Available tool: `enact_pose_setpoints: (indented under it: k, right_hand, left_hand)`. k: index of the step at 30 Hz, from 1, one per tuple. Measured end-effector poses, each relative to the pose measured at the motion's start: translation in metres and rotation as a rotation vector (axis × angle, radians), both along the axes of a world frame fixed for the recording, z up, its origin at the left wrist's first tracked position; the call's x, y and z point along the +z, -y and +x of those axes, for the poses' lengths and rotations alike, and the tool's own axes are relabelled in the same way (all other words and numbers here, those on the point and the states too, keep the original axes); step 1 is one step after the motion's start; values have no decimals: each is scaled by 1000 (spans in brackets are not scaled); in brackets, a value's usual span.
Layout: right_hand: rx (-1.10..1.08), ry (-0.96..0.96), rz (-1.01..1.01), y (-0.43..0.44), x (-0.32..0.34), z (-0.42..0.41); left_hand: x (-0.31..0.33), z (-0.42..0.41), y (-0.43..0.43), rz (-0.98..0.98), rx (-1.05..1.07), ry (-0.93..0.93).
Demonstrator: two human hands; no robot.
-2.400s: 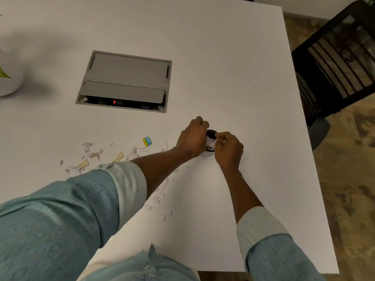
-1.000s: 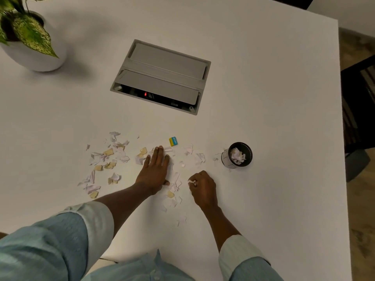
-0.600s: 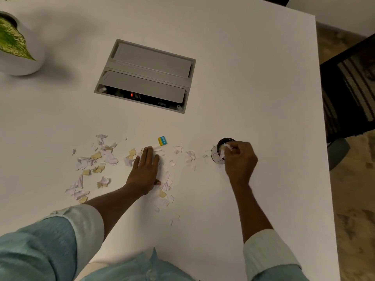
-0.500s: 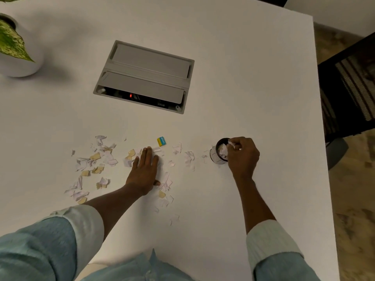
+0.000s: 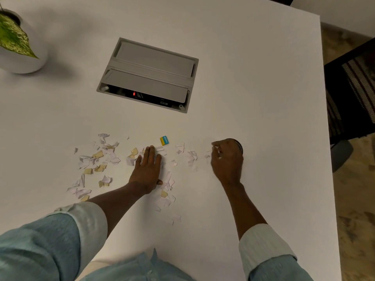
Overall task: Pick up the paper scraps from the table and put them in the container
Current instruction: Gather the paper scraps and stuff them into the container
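Dozens of scraps (image 5: pixel 105 159) left. Our left hand (image 5: pixel 147 171), spread flat, pins some; our right hand (image 5: pixel 227 159) pinches bits, covering the container (image 5: pixel 239 146).

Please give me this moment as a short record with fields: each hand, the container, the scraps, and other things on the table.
left hand: flat on the table, palm down, among the paper scraps
right hand: curled over the container, small white bits at its fingers
container: mostly hidden, only a dark rim shows
paper scraps: many white and tan pieces lie on the table
other: yellow-blue piece, grey cable box, potted plant
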State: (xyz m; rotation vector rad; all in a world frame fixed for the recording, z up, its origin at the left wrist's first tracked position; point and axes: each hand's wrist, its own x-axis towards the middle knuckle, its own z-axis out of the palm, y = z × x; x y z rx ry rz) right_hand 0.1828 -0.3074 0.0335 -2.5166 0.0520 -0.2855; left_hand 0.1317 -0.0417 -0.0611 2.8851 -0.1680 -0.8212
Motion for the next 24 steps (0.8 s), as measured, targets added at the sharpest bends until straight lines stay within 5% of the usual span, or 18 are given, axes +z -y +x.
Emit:
enact_pose_setpoints:
  k: [5,10,24]
  right_hand:
    - [211,-317,-198,-39,-24,-5]
    - [201,-625,-377,-59,-49,2]
    - [138,-677,-567,-69,-68,12]
  left_hand:
    - [-1,-1,-1,2,3,15]
    - [-1,-3,-1,-8,13,34]
    - [-1,-3,0,-36,35,31]
